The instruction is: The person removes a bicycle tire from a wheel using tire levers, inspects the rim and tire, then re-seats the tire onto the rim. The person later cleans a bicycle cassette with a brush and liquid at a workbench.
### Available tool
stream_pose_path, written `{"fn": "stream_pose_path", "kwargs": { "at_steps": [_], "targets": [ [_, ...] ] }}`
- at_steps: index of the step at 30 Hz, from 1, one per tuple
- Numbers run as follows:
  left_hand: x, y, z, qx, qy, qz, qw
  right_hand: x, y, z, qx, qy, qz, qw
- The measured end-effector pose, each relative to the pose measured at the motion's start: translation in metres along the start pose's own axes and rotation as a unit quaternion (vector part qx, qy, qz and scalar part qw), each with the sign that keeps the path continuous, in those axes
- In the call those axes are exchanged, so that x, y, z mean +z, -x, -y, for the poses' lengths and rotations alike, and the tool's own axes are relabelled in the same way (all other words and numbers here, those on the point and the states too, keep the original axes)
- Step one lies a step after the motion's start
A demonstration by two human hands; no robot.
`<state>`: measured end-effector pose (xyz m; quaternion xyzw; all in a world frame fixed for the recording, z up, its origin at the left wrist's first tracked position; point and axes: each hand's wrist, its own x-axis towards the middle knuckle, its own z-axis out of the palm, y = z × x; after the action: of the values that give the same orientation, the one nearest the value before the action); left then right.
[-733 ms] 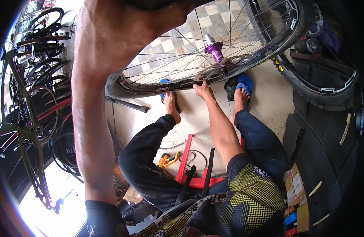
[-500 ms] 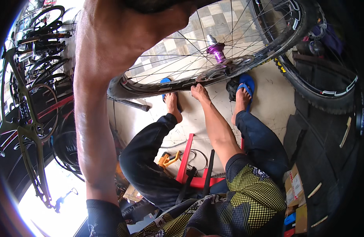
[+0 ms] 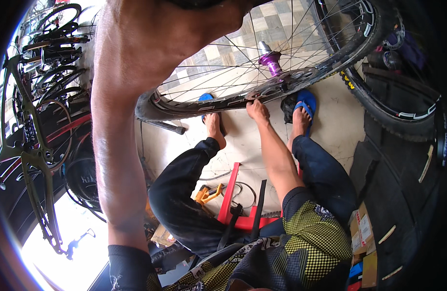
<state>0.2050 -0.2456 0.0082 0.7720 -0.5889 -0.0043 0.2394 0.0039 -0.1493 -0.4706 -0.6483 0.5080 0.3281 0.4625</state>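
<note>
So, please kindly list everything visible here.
Wheel: one, black, upper centre
Hub: one, purple, inside wheel
Other wheel: one, black, upper right
Bicycles: several, mostly dark, upper left
Bicycle frame: one, olive, left
Barred object: one, red, lower centre
Handled item: one, orange, beside barred object
Sandals: two, blue, centre
Bundle: one, black, beside right sandal
Boxes: some, brown, lower right
Sheeting: count unclear, black, right
Feet: two, bare, on sandals
Left hand: one, bare, top
Right hand: one, bare, at wheel

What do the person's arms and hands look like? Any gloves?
The left arm and right arm are bare below short sleeves. The right sleeve has a dark hem, with yellow and black checks above it. The left sleeve looks dark, with small pale marks. The right hand wears no glove. The left hand is too unclear to tell.
</note>
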Motion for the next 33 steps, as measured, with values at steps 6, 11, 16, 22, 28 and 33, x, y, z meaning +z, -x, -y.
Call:
{"fn": "stream_pose_path", "kwargs": {
  "at_steps": [6,11,16,22,28,33],
  "targets": [
    [0.006,0.000,-0.007,-0.004,-0.030,-0.018,0.999,0.037,-0.009,-0.008,-0.047,-0.135,-0.026,0.989],
    [0.011,0.005,-0.020,0.014,-0.047,-0.034,0.998,0.035,-0.004,0.000,-0.027,-0.144,-0.035,0.989],
    [-0.017,-0.006,-0.022,-0.042,0.084,0.073,0.993,0.036,-0.021,-0.007,-0.030,-0.122,-0.026,0.992],
    [0.004,0.003,-0.011,-0.030,0.077,0.006,0.997,0.043,-0.030,0.004,0.072,-0.230,0.089,0.966],
    [0.014,0.011,-0.033,-0.007,0.005,-0.074,0.997,0.056,-0.012,-0.004,0.007,-0.169,-0.008,0.986],
    [0.007,0.016,-0.049,-0.089,-0.045,-0.026,0.995,0.023,0.020,-0.011,0.042,-0.111,-0.044,0.992]
  ]
}}
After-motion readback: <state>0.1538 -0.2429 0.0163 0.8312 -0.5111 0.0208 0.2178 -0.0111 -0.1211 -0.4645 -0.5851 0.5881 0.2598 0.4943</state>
